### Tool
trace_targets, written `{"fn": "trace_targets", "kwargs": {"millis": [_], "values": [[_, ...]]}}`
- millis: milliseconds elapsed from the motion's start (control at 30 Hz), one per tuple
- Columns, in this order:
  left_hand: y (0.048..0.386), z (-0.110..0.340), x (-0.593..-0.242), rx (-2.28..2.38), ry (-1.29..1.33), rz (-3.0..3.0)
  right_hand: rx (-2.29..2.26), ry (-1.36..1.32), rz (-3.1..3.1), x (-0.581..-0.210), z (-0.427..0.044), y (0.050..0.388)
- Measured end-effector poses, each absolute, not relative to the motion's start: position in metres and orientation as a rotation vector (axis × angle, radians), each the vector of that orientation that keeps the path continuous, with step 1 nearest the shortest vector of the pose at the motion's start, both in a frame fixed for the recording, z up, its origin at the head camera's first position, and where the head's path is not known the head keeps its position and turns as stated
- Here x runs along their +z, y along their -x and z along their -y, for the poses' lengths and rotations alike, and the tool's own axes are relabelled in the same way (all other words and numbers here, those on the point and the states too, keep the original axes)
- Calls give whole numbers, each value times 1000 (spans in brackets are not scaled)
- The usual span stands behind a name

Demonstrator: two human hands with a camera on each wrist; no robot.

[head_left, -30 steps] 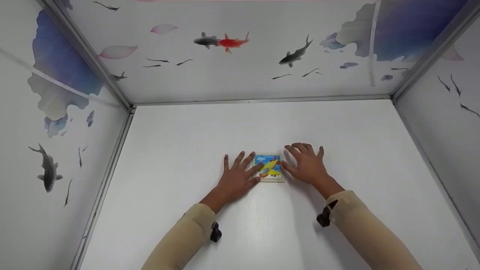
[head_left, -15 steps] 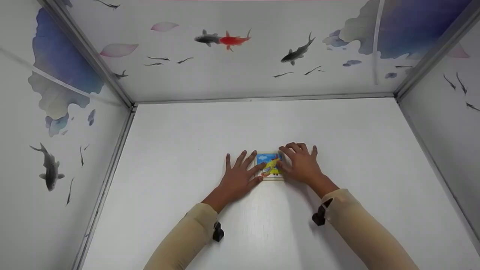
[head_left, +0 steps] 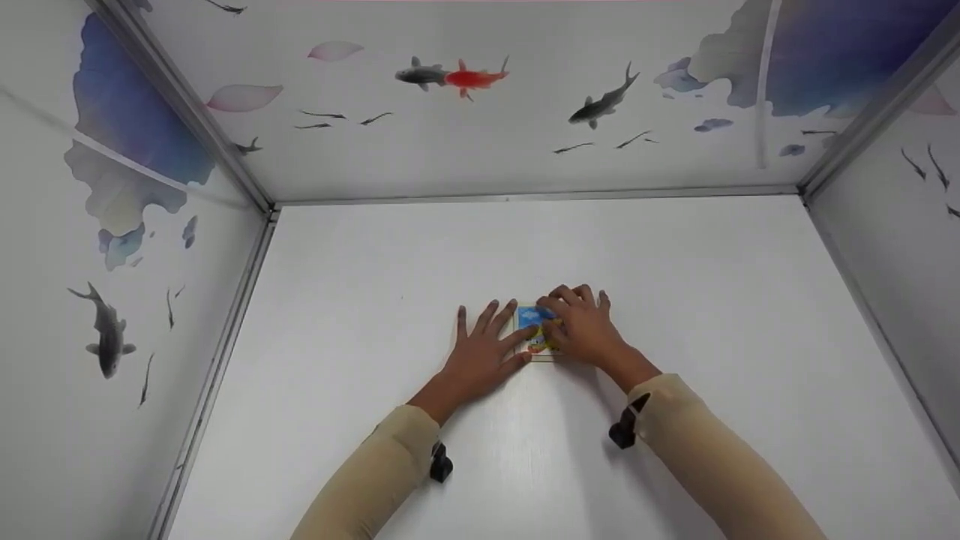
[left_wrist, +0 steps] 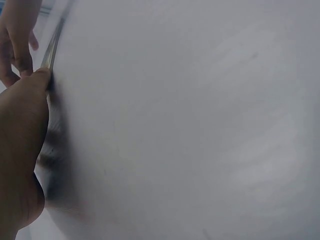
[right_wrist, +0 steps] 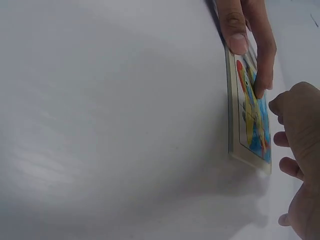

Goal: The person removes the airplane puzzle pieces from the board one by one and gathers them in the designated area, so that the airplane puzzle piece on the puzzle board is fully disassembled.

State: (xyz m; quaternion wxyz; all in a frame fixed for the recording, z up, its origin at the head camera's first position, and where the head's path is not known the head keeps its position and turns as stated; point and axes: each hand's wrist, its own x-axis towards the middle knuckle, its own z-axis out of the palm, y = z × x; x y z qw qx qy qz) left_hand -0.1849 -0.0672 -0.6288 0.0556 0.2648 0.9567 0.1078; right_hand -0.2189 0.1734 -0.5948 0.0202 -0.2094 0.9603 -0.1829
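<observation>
A small square wooden picture puzzle [head_left: 529, 315] with a yellow plane on blue lies flat on the white table. My left hand [head_left: 481, 362] spreads its fingers at the puzzle's left side, index finger on the picture and thumb at the near edge. Over the right part reaches my right hand [head_left: 589, 330], its fingers slightly bent and covering much of the plane. In the right wrist view, the puzzle [right_wrist: 256, 137] shows its pale frame; the fingertips of my right hand [right_wrist: 305, 132] are near its surface, contact unclear. Only a thin puzzle edge [left_wrist: 51, 52] appears in the left wrist view.
The white tabletop [head_left: 360, 300] spreads around the hands. White panels with painted fish, such as the back wall [head_left: 487, 150], enclose it on the left, back and right, joined by metal strips. A black wrist device [head_left: 622, 433] hangs at each sleeve cuff.
My right hand has moved left, from beside the puzzle to over its right part, hiding more of the picture. My left hand keeps its place on the puzzle. The head view has shifted slightly.
</observation>
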Motion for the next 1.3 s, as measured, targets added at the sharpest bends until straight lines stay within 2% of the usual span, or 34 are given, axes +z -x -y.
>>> {"fn": "trace_targets", "kwargs": {"millis": [633, 1300], "values": [[185, 66, -627, 384, -829, -2883, -658, 753, -2895, -591, -152, 223], [185, 71, -626, 396, -819, -2865, -779, 727, -2747, -583, -153, 227]]}}
